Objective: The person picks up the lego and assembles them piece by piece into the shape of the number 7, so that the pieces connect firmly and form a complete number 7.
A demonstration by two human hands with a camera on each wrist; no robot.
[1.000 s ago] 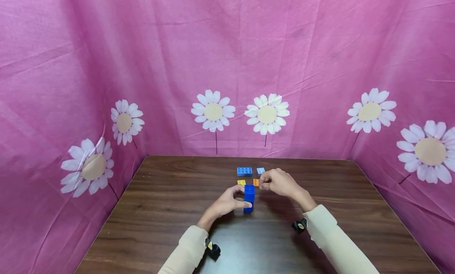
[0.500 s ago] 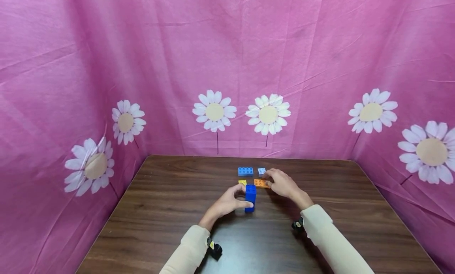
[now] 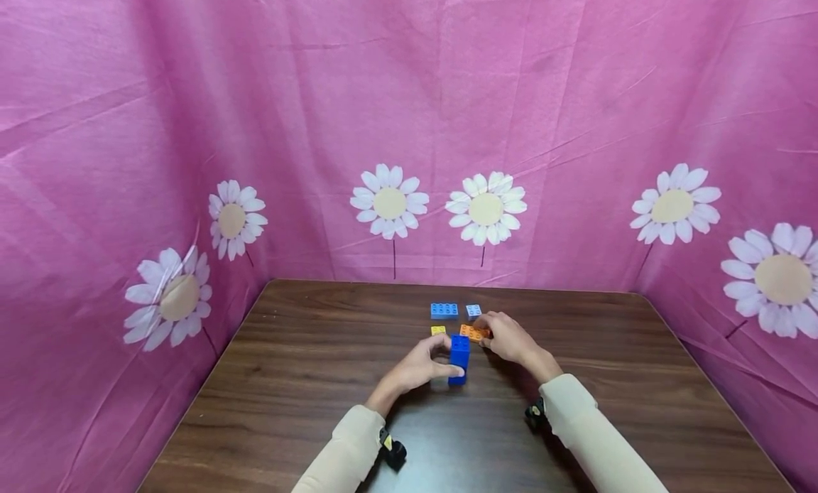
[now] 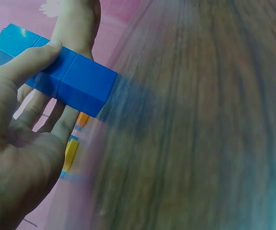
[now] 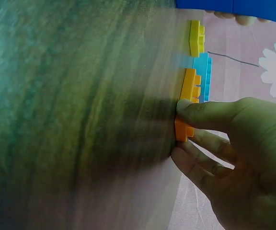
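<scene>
My left hand [image 3: 418, 365] holds a dark blue stack of toy building bricks [image 3: 459, 361] upright on the table, thumb across its near side. In the left wrist view the stack [image 4: 87, 84] shows three bricks joined end to end, with the fingers behind it. My right hand [image 3: 509, 337] pinches the right end of an orange building brick [image 3: 471, 332] lying low behind the stack. In the right wrist view the thumb presses the near side of the orange brick [image 5: 188, 86], and the other fingers curl at its far side and end.
A yellow brick [image 3: 437, 330] lies just behind the left hand. Farther back are a light blue long brick [image 3: 444, 310] and a small pale blue brick [image 3: 473, 310]. The brown wooden table [image 3: 287, 379] meets a pink flowered curtain [image 3: 409, 109].
My right hand has gone from the orange brick's left part to its right end, and the brick now lies slightly turned. The left hand keeps its hold on the blue stack.
</scene>
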